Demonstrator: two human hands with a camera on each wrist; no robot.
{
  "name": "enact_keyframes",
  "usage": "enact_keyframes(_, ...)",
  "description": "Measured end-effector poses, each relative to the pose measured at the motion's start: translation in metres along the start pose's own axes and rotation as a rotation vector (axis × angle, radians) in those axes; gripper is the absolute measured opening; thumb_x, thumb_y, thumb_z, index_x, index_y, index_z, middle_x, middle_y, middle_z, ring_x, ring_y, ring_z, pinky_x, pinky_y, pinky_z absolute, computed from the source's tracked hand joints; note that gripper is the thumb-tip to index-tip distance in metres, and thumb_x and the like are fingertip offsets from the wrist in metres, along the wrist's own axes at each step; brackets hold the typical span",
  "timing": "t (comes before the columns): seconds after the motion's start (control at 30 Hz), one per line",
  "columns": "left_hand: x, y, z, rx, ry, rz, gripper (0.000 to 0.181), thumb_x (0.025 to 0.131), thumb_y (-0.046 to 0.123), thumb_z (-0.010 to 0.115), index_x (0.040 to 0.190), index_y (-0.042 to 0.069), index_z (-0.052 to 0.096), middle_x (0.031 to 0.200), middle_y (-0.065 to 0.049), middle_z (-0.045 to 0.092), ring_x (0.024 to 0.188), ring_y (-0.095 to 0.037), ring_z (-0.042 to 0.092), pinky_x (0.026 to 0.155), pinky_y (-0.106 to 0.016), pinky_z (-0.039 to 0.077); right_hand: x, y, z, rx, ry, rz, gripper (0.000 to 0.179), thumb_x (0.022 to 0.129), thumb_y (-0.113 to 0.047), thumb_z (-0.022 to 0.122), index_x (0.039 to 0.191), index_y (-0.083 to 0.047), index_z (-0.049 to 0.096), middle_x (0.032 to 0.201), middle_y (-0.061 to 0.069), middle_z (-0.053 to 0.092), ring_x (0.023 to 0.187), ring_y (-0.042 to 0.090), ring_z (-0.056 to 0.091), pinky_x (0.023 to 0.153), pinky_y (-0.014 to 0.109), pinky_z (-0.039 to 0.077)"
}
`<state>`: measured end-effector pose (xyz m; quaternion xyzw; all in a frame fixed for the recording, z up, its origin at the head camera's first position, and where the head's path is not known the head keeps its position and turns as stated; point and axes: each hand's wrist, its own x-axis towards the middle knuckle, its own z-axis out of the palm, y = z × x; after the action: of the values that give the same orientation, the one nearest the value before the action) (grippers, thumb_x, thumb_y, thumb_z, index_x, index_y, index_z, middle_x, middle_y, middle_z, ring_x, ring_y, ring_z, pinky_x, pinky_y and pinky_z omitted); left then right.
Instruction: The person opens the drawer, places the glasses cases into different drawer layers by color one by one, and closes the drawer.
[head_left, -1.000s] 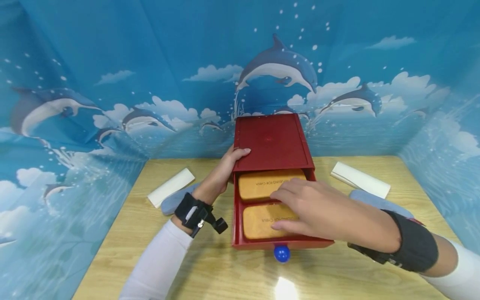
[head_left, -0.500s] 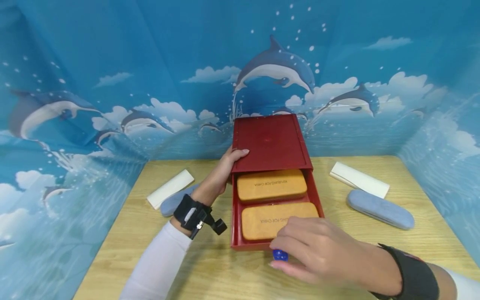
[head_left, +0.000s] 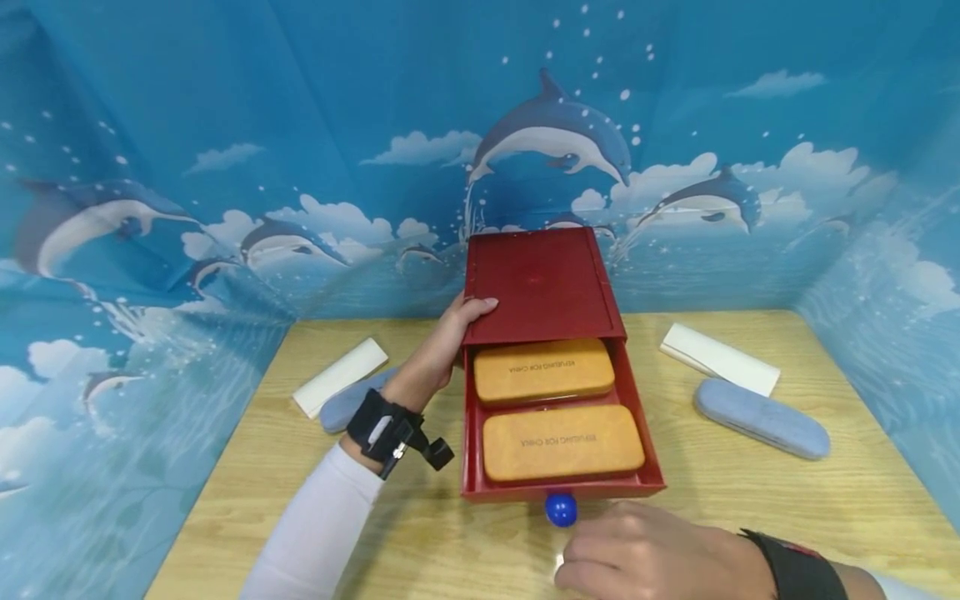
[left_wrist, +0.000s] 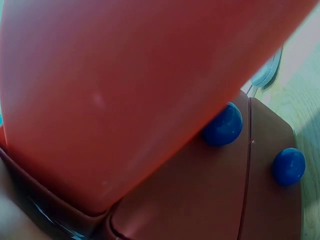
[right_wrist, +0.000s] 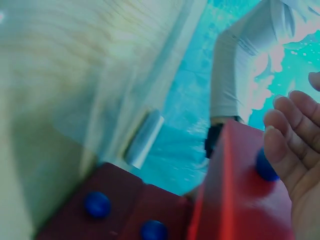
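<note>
A dark red drawer cabinet (head_left: 536,279) stands in the middle with its top drawer (head_left: 467,458) pulled out. Two orange-yellow glasses cases (head_left: 543,371) with printed lettering lie in it, one behind the other. My left hand (head_left: 447,333) holds the cabinet at its left edge, thumb on top; the other fingers are mostly hidden. Just in front of the drawer's blue knob (head_left: 561,509), my right hand (head_left: 637,558) hovers apart from it, holding nothing. The right wrist view shows its fingers (right_wrist: 292,112) loosely extended. Lower drawers with blue knobs (left_wrist: 289,166) are closed.
On the wooden table (head_left: 420,550), a blue-grey glasses case (head_left: 761,418) and a rolled white cloth (head_left: 720,358) lie at the right. Another white roll (head_left: 341,377) and blue-grey case (head_left: 352,404) lie at the left. A dolphin-printed backdrop (head_left: 420,83) surrounds the table.
My right hand has moved from over the yellow cases to the blue knob, then off it toward the near edge. My left hand stays on the cabinet; the drawer remains pulled out.
</note>
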<state>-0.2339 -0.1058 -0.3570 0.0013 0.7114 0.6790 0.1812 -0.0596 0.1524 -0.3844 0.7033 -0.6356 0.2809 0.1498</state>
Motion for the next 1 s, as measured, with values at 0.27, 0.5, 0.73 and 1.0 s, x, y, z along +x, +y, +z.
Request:
enact_keyframes(0.27, 0.0, 0.0, 0.0, 0.007, 0.005, -0.02, 0.067, 0.099, 0.049, 0.055, 0.159, 0.033, 0.028, 0.117, -0.009, 0.072, 0.078, -0.017, 0.076, 0.071, -0.036, 0.062, -0.019, -0.003, 0.025, 0.205, -0.057, 0.351, 0.021, 0.102, -0.02, 0.065, 0.122, -0.017, 0.069, 0.1, -0.012, 0.074, 0.091, -0.011, 0.062, 0.081, 0.001, 0.046)
enact_keyframes(0.5, 0.0, 0.0, -0.001, 0.011, 0.01, -0.017, 0.067, 0.099, 0.051, 0.055, 0.158, 0.032, 0.029, 0.11, -0.007, 0.073, 0.075, -0.018, 0.075, 0.068, -0.037, 0.062, -0.023, 0.0, 0.035, 0.588, -0.098, 0.702, 0.029, 0.105, -0.017, 0.059, 0.124, 0.002, 0.071, 0.097, -0.001, 0.078, 0.087, -0.01, 0.065, 0.073, 0.01, 0.054)
enact_keyframes(0.73, -0.001, 0.001, -0.001, 0.013, 0.002, -0.004, 0.067, 0.099, 0.051, 0.055, 0.158, 0.031, 0.029, 0.107, -0.006, 0.074, 0.074, -0.018, 0.076, 0.067, -0.037, 0.062, -0.026, 0.001, 0.035, 1.094, -0.012, 0.985, 0.036, 0.111, -0.018, 0.046, 0.133, 0.005, 0.063, 0.103, 0.019, 0.075, 0.088, 0.002, 0.071, 0.079, 0.025, 0.06)
enact_keyframes(1.0, 0.0, 0.0, -0.001, 0.009, -0.003, 0.001, 0.064, 0.1, 0.05, 0.055, 0.156, 0.032, 0.031, 0.108, -0.006, 0.074, 0.075, -0.017, 0.076, 0.068, -0.037, 0.063, -0.025, -0.002, 0.035, 1.397, 0.122, 0.944, 0.048, 0.116, -0.022, 0.025, 0.139, 0.011, 0.05, 0.111, 0.032, 0.066, 0.091, 0.006, 0.071, 0.083, 0.027, 0.061)
